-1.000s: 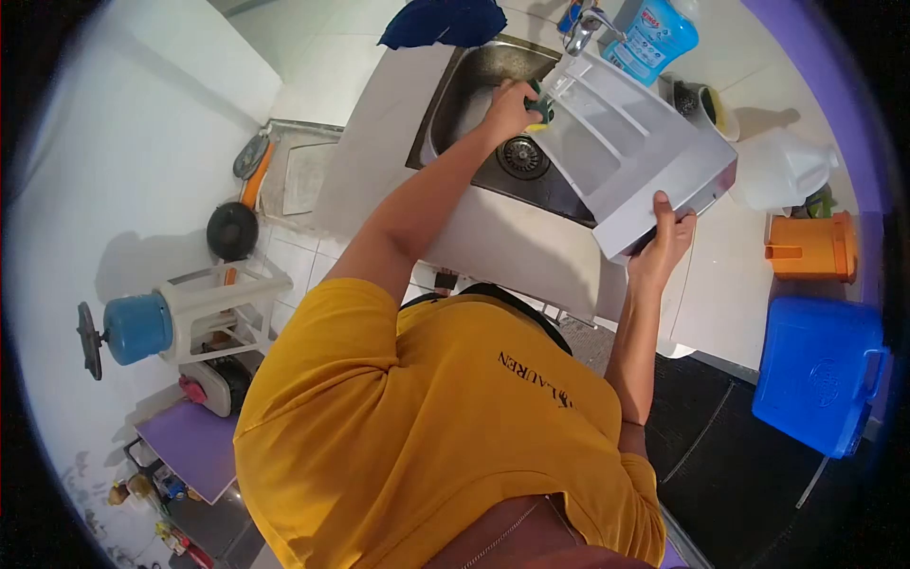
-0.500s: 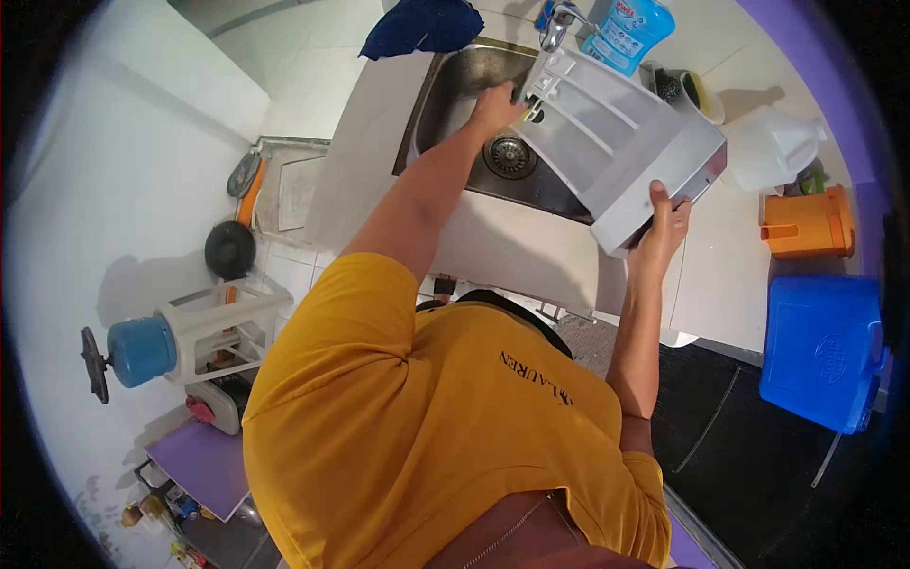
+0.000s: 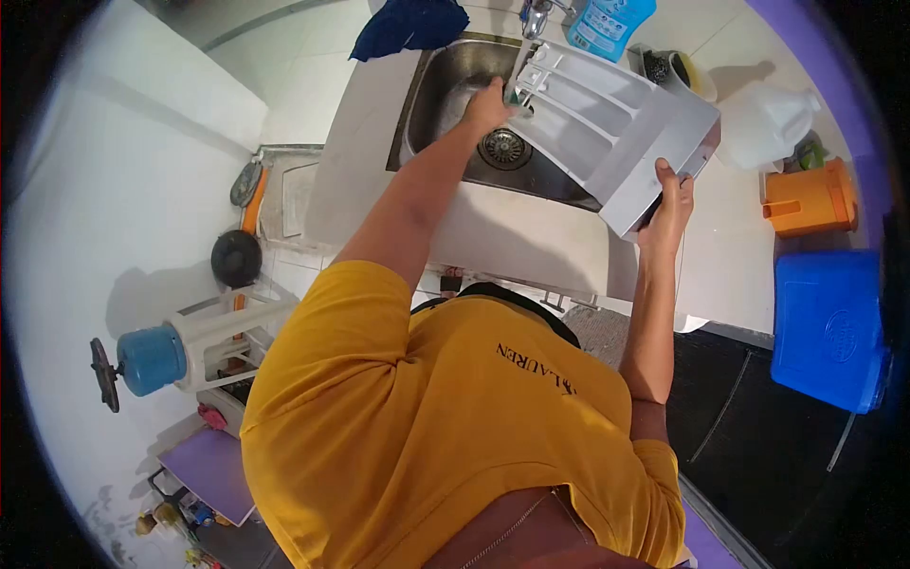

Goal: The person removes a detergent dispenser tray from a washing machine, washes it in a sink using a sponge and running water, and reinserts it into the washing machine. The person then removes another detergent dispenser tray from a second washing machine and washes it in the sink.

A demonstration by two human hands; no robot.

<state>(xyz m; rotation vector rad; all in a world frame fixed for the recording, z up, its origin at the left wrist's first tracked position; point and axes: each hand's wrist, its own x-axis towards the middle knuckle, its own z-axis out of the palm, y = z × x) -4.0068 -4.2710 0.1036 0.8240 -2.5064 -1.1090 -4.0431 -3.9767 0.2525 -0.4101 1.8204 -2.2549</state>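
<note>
A white plastic detergent drawer (image 3: 588, 119) with long compartments lies tilted over the right side of the steel sink (image 3: 409, 128). My right hand (image 3: 669, 201) grips its deep front end, thumb on top and fingers beneath. At the drawer's narrow far end, my left hand (image 3: 487, 107) is closed on a small sponge (image 3: 513, 98); only a green edge of it shows, the rest hidden by the fingers. The tap (image 3: 535, 17) stands just above that end, with a pale streak like running water below it. The drain (image 3: 504, 148) is under my left wrist's right side.
A dark blue cloth (image 3: 409, 27) lies behind the sink. Along the counter's right stand a blue bottle (image 3: 611, 24), a cup with a scrubber (image 3: 690, 74), a translucent jug (image 3: 770, 123) and an orange pitcher (image 3: 810, 199). A blue box (image 3: 825, 327) is farther right.
The view has shifted slightly, moving the sink and drawer up and left in the picture. My left hand stays at the drawer's far end, and my right hand keeps its grip.
</note>
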